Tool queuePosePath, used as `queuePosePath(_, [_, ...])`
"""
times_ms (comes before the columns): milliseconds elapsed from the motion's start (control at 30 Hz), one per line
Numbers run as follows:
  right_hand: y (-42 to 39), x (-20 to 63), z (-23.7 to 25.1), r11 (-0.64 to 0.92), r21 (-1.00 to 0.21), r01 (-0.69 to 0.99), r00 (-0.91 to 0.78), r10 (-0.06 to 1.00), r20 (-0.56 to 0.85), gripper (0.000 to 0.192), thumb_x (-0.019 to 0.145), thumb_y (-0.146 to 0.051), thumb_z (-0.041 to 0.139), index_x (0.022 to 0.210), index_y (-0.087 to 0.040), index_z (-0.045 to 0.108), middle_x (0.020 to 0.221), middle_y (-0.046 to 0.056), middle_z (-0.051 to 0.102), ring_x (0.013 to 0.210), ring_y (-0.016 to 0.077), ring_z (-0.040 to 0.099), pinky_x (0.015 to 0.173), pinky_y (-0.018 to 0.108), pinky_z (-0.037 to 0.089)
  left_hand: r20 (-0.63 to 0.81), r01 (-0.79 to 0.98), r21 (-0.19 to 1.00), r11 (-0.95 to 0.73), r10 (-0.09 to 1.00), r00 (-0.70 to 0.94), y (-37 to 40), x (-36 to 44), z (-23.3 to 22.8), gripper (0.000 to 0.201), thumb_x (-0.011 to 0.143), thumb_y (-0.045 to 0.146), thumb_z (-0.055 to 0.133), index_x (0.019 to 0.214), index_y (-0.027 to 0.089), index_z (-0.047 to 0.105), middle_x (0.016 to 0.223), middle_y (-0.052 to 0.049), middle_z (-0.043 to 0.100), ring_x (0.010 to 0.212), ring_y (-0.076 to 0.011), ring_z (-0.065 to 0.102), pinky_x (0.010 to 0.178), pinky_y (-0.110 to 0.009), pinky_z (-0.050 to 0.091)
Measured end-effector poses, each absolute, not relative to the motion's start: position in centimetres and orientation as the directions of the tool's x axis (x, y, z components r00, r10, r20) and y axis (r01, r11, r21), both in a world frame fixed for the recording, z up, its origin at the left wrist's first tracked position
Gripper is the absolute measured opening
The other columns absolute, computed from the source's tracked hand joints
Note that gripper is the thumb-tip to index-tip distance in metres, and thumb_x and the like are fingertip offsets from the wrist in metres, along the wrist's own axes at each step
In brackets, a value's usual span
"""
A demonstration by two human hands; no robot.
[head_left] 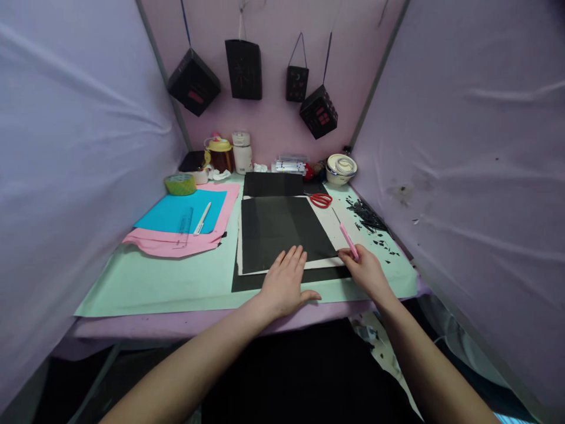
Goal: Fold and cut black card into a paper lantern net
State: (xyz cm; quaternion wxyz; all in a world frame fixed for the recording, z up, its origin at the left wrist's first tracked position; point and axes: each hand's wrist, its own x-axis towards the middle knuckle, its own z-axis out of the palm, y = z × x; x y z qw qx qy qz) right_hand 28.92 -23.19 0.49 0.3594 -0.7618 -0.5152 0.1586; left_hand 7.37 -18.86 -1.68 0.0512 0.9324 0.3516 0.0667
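Black paper (282, 232) lies mid-table on a green mat (176, 282); left hand (285, 282) presses it, fingers flat, while right hand (366, 271) grips a pink knife (348, 238). Beyond: scissors (321, 200), scraps (368, 218), jars (220, 153). Lanterns (242, 68) hang on lilac cloth walls (477, 118).

Left hand (285, 282) flat on black paper (282, 231), right hand (366, 272) around pink knife (348, 238).

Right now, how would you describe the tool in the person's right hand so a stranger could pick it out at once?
Start at the mint-green table cover and find the black sheet in its middle. At that sheet's near right corner, the right hand grips a slim pink craft knife pointing away from the person. Unlike the red scissors beyond it, it is one straight pink stick with no loops.
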Motion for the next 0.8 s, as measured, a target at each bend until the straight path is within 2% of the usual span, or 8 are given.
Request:
queuePosePath(67, [-23.2, 28.8, 0.5, -0.149, -0.810, 0.568, 0.434, 0.890, 0.140, 0.022, 0.076, -0.038, 0.058, 0.085, -0.019, 0.062, 0.091, 0.008, 0.069, 0.085, 0.0220, 0.061, 0.079, 0.034, 0.043, 0.109, 0.646, 0.142, -0.750, 0.661, 0.743, -18.9, 7.4, -1.9, 0.097, 0.080, 0.079, 0.033, 0.147, 0.009, 0.026, 0.155, -0.015, 0.018, 0.144, -0.0271, 0.012, 0.116, -0.042, 0.011])
queuePosePath(167, [-23.0, 28.4, 0.2, -0.042, -0.968, 0.249, 0.421, 0.904, 0.069, 0.023, 0.072, -0.039, 0.065, 0.075, -0.021, 0.052, 0.105, 0.009, 0.068, 0.081, 0.0194, 0.062, 0.076, 0.034, 0.047, 0.135, 0.643, 0.139, -0.753, 0.658, 0.741, -18.8, 7.4, -2.1, 0.094, 0.081, 0.076, 0.034, 0.146, 0.009, 0.027, 0.154, -0.015, 0.021, 0.144, -0.0269, 0.014, 0.116, -0.042, 0.011])
queuePosePath(233, [-22.9, 27.7, 0.0, -0.020, -0.999, 0.027, 0.371, 0.929, -0.009, 0.031, 0.070, -0.037, 0.069, 0.069, -0.021, 0.043, 0.113, 0.009, 0.065, 0.074, 0.0160, 0.063, 0.075, 0.034, 0.050, 0.143, 0.643, 0.138, -0.753, 0.658, 0.740, -18.8, 7.4, -2.2, 0.096, 0.080, 0.077, 0.036, 0.146, 0.008, 0.027, 0.154, -0.016, 0.021, 0.144, -0.0271, 0.014, 0.115, -0.041, 0.012])
queuePosePath(333, [-23.0, 26.3, -0.1, -0.021, -0.990, -0.136, 0.293, 0.954, -0.061, 0.036, 0.068, -0.034, 0.074, 0.068, -0.021, 0.040, 0.117, 0.008, 0.064, 0.079, 0.0160, 0.065, 0.083, 0.037, 0.051, 0.152, 0.641, 0.139, -0.755, 0.656, 0.740, -18.8, 7.4, -2.2, 0.098, 0.078, 0.077, 0.039, 0.146, 0.008, 0.026, 0.154, -0.016, 0.020, 0.144, -0.0276, 0.014, 0.116, -0.041, 0.012])
queuePosePath(467, [-23.4, 24.4, 0.2, 0.056, -0.976, -0.212, 0.233, 0.972, 0.005, 0.035, 0.070, -0.033, 0.074, 0.068, -0.021, 0.041, 0.125, 0.008, 0.061, 0.108, 0.0226, 0.062, 0.099, 0.042, 0.045, 0.149, 0.637, 0.165, -0.753, 0.657, 0.739, -19.0, 7.4, -2.0, 0.097, 0.078, 0.073, 0.047, 0.146, 0.006, 0.027, 0.154, -0.017, 0.020, 0.144, -0.0282, 0.014, 0.116, -0.042, 0.013])
queuePosePath(567, [-23.6, 23.2, 0.4, 0.087, -0.976, -0.198, 0.202, 0.978, 0.047, 0.033, 0.073, -0.031, 0.072, 0.070, -0.020, 0.041, 0.133, 0.009, 0.055, 0.118, 0.0242, 0.056, 0.104, 0.043, 0.040, 0.154, 0.627, 0.226, -0.746, 0.663, 0.733, -19.0, 7.4, -1.6, 0.096, 0.077, 0.069, 0.054, 0.144, 0.006, 0.028, 0.153, -0.020, 0.023, 0.143, -0.0301, 0.015, 0.116, -0.045, 0.015])
queuePosePath(667, [-23.5, 22.4, 0.2, 0.097, -0.981, -0.167, 0.167, 0.983, 0.069, 0.033, 0.075, -0.032, 0.071, 0.070, -0.021, 0.040, 0.137, 0.009, 0.051, 0.121, 0.0253, 0.054, 0.104, 0.044, 0.041, 0.198, 0.591, 0.372, -0.716, 0.684, 0.702, -18.8, 7.2, -1.2, 0.091, 0.077, 0.060, 0.061, 0.143, 0.008, 0.028, 0.150, -0.021, 0.029, 0.141, -0.0315, 0.021, 0.114, -0.047, 0.023])
queuePosePath(800, [-23.2, 21.7, -0.4, 0.098, -0.987, -0.128, 0.132, 0.988, 0.081, 0.026, 0.077, -0.034, 0.068, 0.077, -0.022, 0.045, 0.140, 0.010, 0.048, 0.122, 0.0257, 0.053, 0.104, 0.045, 0.041, 0.277, 0.503, 0.654, -0.565, 0.798, 0.536, -18.4, 6.6, -0.9, 0.081, 0.082, 0.044, 0.063, 0.144, 0.011, 0.022, 0.143, -0.022, 0.039, 0.134, -0.0305, 0.039, 0.106, -0.047, 0.037])
